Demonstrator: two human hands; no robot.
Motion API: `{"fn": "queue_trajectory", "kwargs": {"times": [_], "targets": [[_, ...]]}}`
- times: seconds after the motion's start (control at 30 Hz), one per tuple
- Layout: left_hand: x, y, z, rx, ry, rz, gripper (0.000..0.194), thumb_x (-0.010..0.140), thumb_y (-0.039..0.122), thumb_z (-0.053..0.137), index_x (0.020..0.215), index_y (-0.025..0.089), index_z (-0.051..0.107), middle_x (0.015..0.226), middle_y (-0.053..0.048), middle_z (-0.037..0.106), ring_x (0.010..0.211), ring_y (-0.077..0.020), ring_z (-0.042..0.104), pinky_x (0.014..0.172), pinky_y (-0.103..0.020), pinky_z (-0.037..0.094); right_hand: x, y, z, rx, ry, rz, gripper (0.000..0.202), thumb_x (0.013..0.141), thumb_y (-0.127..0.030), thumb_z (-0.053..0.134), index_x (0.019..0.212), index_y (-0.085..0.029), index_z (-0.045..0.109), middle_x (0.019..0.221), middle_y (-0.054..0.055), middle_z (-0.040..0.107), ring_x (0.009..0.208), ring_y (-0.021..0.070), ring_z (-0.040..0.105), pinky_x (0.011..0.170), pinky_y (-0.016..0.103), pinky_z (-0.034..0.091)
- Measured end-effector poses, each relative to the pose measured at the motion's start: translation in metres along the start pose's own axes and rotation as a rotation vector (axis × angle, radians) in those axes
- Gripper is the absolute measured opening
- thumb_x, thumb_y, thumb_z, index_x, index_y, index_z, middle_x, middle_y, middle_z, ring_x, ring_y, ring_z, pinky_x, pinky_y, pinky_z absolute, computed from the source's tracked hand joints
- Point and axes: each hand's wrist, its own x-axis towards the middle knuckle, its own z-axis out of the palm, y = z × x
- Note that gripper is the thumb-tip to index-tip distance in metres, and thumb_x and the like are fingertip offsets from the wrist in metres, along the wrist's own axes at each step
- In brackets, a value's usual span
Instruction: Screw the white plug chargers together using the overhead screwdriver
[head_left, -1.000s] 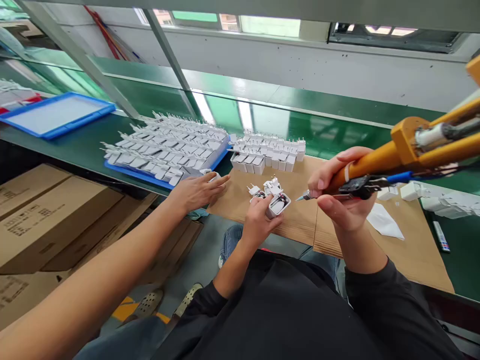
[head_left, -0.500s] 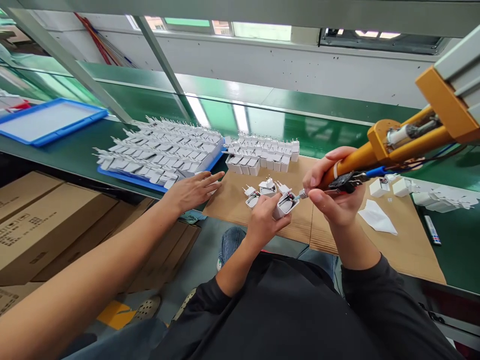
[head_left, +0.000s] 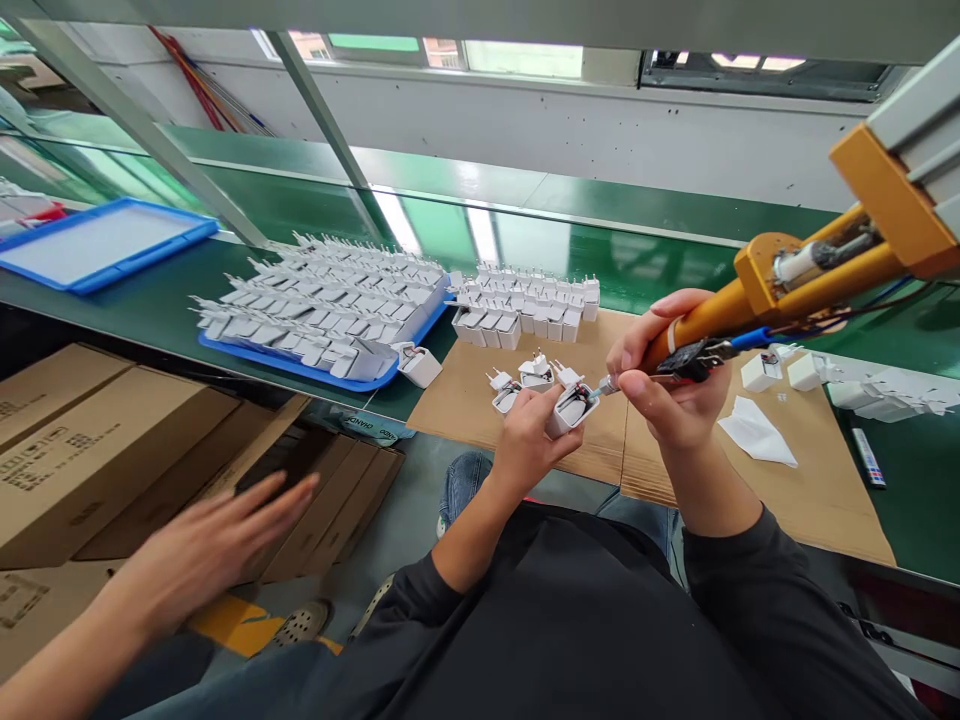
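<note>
My left hand is closed around a white plug-in charger case, tilted with its open end up and wires and parts showing inside. Its plug piece stands at the case's far edge. My right hand grips a gold tubular tool fixed to an overhead arm. The tool's thin tip reaches into the case's open end. Just beyond my left hand stand two similar open cases, one nearer and one farther. What the tip touches inside is hidden.
A co-worker's blurred hand is at the left. Rows of white chargers fill a blue tray; one loose charger lies at its corner. Cardboard covers the bench, with a white paper and a marker pen at right.
The co-worker's hand has pulled back from the tray's corner toward the lower left, leaving a charger in view there. My hands, the case and the tool have hardly moved.
</note>
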Motion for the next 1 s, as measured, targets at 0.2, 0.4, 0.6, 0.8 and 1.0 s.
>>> {"fn": "queue_trajectory", "kwargs": {"times": [0.2, 0.4, 0.6, 0.8, 1.0], "targets": [[0.000, 0.001, -0.001, -0.001, 0.016, 0.023, 0.042, 0.081, 0.023, 0.070, 0.121, 0.018, 0.061, 0.081, -0.002, 0.064, 0.080, -0.0192, 0.056, 0.072, -0.029, 0.050, 0.001, -0.001, 0.002, 0.034, 0.015, -0.014, 0.038, 0.084, -0.041, 0.074, 0.114, -0.034, 0.052, 0.070, -0.004, 0.046, 0.062, 0.0143, 0.054, 0.046, 0.028, 0.045], [0.002, 0.001, -0.001, 0.000, 0.016, 0.017, 0.043, 0.081, 0.023, 0.070, 0.123, 0.018, 0.061, 0.085, -0.003, 0.065, 0.081, -0.0188, 0.057, 0.073, -0.029, 0.050, 0.001, 0.000, 0.004, 0.036, 0.007, -0.024, 0.037, 0.084, -0.042, 0.074, 0.112, -0.033, 0.052, 0.076, -0.003, 0.051, 0.060, 0.0122, 0.052, 0.046, 0.027, 0.044], [0.001, 0.001, -0.003, -0.012, -0.012, -0.017, 0.044, 0.083, 0.025, 0.069, 0.125, 0.019, 0.061, 0.085, -0.003, 0.067, 0.083, -0.0197, 0.057, 0.076, -0.030, 0.050, 0.003, 0.001, 0.002, 0.013, -0.007, -0.037, 0.044, 0.080, -0.046, 0.076, 0.113, -0.033, 0.050, 0.076, -0.003, 0.051, 0.057, 0.0119, 0.050, 0.045, 0.027, 0.045], [0.001, -0.002, -0.001, -0.011, -0.032, -0.064, 0.043, 0.082, 0.025, 0.070, 0.125, 0.020, 0.062, 0.084, -0.003, 0.065, 0.084, -0.0204, 0.058, 0.076, -0.031, 0.050, 0.004, 0.001, 0.003, 0.002, -0.010, -0.042, 0.042, 0.081, -0.046, 0.074, 0.113, -0.033, 0.050, 0.072, -0.004, 0.049, 0.053, 0.0125, 0.050, 0.042, 0.028, 0.044], [-0.014, -0.017, -0.009, 0.016, 0.004, -0.134, 0.041, 0.080, 0.026, 0.072, 0.119, 0.019, 0.065, 0.084, -0.003, 0.063, 0.082, -0.0190, 0.059, 0.074, -0.029, 0.051, 0.003, -0.003, 0.005, 0.056, -0.024, -0.047, 0.039, 0.081, -0.039, 0.075, 0.112, -0.031, 0.053, 0.071, -0.003, 0.048, 0.058, 0.0133, 0.054, 0.042, 0.026, 0.043]]}}
